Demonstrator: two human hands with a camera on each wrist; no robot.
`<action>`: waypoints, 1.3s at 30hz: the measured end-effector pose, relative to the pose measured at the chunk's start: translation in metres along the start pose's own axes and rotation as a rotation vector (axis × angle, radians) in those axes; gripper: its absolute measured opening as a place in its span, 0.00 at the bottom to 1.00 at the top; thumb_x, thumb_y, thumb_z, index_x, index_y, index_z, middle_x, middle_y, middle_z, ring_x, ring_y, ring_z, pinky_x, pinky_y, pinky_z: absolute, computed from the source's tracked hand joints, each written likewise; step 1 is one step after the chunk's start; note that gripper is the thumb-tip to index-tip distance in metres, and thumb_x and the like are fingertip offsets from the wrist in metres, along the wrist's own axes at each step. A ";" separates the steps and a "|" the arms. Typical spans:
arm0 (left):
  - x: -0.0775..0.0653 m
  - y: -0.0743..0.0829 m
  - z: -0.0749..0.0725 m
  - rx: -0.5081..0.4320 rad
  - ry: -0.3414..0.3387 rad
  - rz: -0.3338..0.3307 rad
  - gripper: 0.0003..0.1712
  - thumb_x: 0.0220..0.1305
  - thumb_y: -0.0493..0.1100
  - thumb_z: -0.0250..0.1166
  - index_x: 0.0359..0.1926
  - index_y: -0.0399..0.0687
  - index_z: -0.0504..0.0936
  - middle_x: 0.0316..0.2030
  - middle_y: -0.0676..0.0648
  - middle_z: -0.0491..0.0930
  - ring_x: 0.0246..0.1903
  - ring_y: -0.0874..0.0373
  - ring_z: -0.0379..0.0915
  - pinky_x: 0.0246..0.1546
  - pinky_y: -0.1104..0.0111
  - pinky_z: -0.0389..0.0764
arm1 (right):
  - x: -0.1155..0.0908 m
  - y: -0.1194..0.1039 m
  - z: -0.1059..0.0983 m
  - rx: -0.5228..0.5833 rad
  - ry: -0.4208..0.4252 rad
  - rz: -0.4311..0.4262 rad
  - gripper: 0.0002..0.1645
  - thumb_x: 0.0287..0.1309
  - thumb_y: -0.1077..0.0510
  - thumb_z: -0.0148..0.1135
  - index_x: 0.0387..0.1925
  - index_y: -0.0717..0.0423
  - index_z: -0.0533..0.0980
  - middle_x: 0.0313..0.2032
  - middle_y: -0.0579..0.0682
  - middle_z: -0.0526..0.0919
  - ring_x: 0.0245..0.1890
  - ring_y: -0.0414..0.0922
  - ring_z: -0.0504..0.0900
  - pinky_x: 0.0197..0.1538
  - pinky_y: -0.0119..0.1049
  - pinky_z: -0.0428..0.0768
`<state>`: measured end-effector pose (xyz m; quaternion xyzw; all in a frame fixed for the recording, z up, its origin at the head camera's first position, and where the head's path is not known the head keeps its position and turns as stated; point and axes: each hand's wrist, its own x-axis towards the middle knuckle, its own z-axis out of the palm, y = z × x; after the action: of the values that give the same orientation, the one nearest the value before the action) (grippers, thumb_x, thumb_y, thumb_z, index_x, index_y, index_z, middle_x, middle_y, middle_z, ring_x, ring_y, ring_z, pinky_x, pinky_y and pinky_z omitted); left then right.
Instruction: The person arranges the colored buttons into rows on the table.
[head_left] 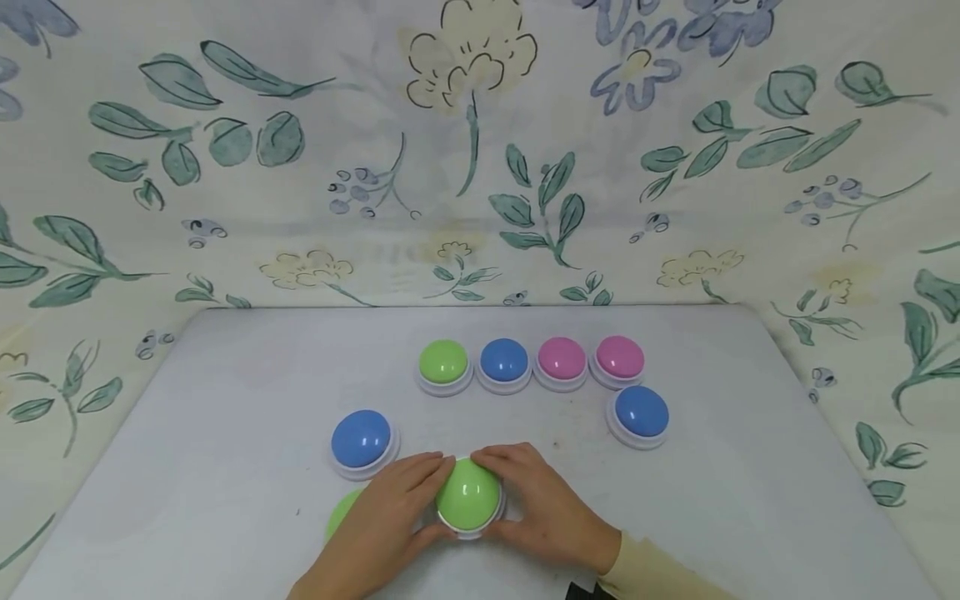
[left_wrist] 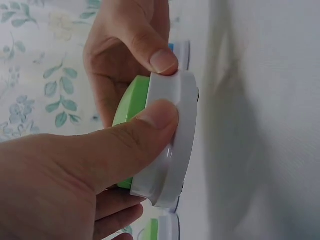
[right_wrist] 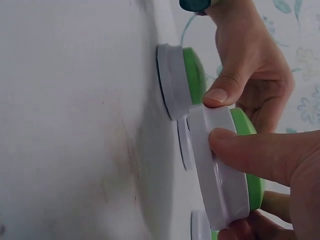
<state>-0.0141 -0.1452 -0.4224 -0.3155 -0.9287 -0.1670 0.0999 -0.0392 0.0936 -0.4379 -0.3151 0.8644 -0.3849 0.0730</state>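
A push button with a green dome (head_left: 468,493) and a white round base is held between both hands near the front of the table. My left hand (head_left: 393,508) grips its left side, thumb on the white base (left_wrist: 175,145) and fingers round the far side. On the opposite side my right hand (head_left: 543,504) grips it the same way, its thumb on the base too. In both wrist views the button is tilted a little, its underside just off the white tabletop (right_wrist: 75,125). Beside my left hand, a second green button (head_left: 341,510) is partly hidden by that hand.
A blue button (head_left: 361,438) stands left of the hands, another blue button (head_left: 642,411) at the right. Behind, a row holds a green button (head_left: 442,361), a blue button (head_left: 504,360) and two pink buttons (head_left: 562,358). Flowered cloth (head_left: 300,192) rises behind the table.
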 end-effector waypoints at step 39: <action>0.068 0.038 0.019 -0.188 0.050 -0.095 0.43 0.51 0.42 0.78 0.66 0.30 0.73 0.62 0.37 0.76 0.62 0.45 0.73 0.63 0.56 0.75 | -0.012 0.032 -0.057 -0.056 0.132 0.024 0.50 0.45 0.61 0.82 0.70 0.57 0.69 0.67 0.49 0.73 0.65 0.49 0.70 0.64 0.50 0.76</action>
<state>-0.0459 -0.0723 -0.4108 -0.2751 -0.9201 -0.2656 0.0852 -0.0670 0.1525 -0.4227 -0.2808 0.8815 -0.3794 0.0115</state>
